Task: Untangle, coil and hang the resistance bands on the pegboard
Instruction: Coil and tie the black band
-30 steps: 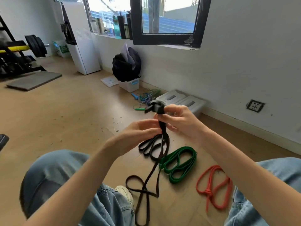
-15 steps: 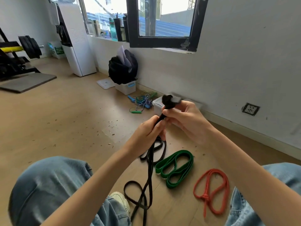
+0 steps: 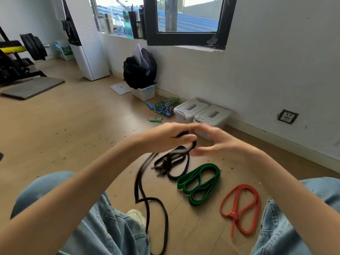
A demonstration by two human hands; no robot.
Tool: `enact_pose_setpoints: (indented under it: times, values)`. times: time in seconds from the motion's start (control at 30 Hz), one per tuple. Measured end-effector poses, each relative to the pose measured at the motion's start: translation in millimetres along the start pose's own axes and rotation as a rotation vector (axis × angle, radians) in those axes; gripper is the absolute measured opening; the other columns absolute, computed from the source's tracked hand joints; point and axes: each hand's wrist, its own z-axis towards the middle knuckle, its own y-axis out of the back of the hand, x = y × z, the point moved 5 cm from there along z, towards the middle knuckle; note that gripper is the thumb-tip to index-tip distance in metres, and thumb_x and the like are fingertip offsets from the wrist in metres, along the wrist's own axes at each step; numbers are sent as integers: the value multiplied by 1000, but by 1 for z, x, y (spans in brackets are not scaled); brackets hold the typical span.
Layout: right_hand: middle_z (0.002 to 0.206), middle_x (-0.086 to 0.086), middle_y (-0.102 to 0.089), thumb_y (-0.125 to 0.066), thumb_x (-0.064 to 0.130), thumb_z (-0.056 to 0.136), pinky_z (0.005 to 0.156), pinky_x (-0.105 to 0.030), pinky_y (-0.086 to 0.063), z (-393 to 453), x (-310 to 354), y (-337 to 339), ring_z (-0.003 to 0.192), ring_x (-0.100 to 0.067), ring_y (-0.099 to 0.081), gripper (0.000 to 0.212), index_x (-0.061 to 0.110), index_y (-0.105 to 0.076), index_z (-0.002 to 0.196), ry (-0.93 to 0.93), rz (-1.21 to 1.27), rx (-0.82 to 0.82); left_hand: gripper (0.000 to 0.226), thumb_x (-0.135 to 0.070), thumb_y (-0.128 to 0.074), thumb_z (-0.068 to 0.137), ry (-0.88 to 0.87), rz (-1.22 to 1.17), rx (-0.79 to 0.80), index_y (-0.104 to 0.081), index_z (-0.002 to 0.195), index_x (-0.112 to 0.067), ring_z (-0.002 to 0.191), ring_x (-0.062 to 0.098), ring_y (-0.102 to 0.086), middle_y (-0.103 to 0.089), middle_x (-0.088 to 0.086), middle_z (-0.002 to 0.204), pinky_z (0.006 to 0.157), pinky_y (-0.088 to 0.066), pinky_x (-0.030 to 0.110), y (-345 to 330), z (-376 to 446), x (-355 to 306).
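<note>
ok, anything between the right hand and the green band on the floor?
Nothing visible. The right hand is open above the floor; the green band lies uncovered below it, beside the black band that the left hand grips.

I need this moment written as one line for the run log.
left hand: grips black rubber band | right hand: open beside it | green flat band: on floor | orange knotted band: on floor | hung: none

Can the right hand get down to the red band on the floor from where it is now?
Probably yes. The right hand is open and holds nothing, and the red band lies uncovered on the floor beside the right knee, with nothing between them.
</note>
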Motion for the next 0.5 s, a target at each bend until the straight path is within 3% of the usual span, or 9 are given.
enact_pose_setpoints:
  times: [0.07,0.1,0.17,0.23,0.37,0.43,0.5]
  values:
    - [96,-11,-64,-58,11,88,87,-26,-48,2,14,-10,91,-8,-61,25,-3,-58,108,91,115,43,26,-18,-44,97,-1,-130,-55,-46,71,-17,46,-4,-42,-43,-13,60,49,-34,14,-4,3,2]
    - [84,-10,-62,-51,5,90,78,-23,-51,2,18,-7,78,-7,-62,16,-6,-57,100,105,216,5,27,-18,-42,97,-3,-209,-120,-45,70,-20,46,-2,-42,-43,-10,60,49,-36,15,-3,2,6]
    - [70,-4,-52,-45,4,92,67,-19,-51,3,24,3,64,-9,-56,8,2,-53,92,98,394,-60,26,-16,-38,98,1,-298,-234,-46,73,-22,52,-1,-48,-48,-7,64,54,-43,16,-8,-5,17]
    - [62,1,-45,-48,9,89,64,-22,-50,3,26,11,59,-11,-49,5,7,-51,85,121,593,-98,24,-16,-37,98,43,-272,-263,-46,78,-24,61,-1,-54,-54,-8,70,62,-46,13,-31,-13,30]
    - [59,6,-44,-50,15,88,66,-26,-51,4,13,30,59,-13,-47,8,12,-49,81,146,918,-279,16,-16,-35,99,206,-168,-127,-47,89,-18,77,14,-56,-54,-8,78,66,-44,10,-77,-21,51]
    - [61,4,-49,-49,16,89,69,-27,-51,0,-1,36,59,-12,-52,9,13,-51,82,105,888,-346,20,-11,-33,99,256,-379,-218,-46,84,-12,74,13,-60,-56,0,77,74,-49,18,-53,-21,46]
    - [71,-2,-59,-51,13,88,69,-22,-50,-6,-13,35,60,-8,-60,7,9,-57,86,26,584,-261,24,-16,-33,99,157,-713,-432,-47,81,-10,57,6,-57,-56,-2,69,62,-52,20,-3,-24,28]
